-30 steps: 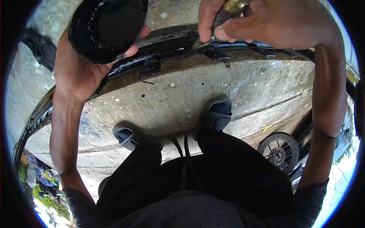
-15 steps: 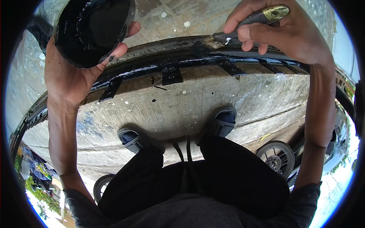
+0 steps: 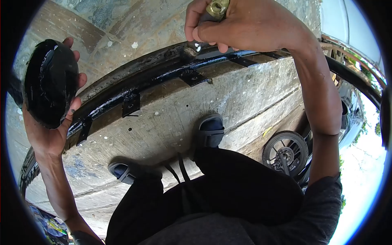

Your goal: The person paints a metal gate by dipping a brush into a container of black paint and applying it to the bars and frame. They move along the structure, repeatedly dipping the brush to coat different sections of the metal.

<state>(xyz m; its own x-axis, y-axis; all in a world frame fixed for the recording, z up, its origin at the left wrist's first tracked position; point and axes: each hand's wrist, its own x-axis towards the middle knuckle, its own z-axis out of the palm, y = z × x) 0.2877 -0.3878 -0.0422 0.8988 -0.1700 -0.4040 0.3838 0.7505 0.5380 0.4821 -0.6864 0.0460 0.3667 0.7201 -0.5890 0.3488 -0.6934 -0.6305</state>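
My left hand (image 3: 47, 139) is closed around a cut-down, bowl-like container (image 3: 65, 61) coated inside with wet black paint, tilted so its opening faces me. In my right hand (image 3: 257, 30) I grip a paintbrush (image 3: 215, 10) by its dark handle with a gold-coloured end. Its bristles (image 3: 188, 53) point down at the long metal rail (image 3: 163, 74) and appear to touch it. Glossy black paint covers much of the rail and its short flat tabs (image 3: 194, 77). The far strip of the rail looks duller and dusty.
Concrete with paint specks (image 3: 163, 110) lies under my sandalled feet (image 3: 210, 130). Behind me, to the right, stands a vehicle with a spoked wheel (image 3: 285, 155). Stained flooring (image 3: 134, 24) extends beyond the rail. Assorted items (image 3: 49, 224) lie at the lower left.
The view has turned and shifted. Within it, the brush and my right hand sit further left along the rail. The container appears lower and further left, its opening seen more obliquely.
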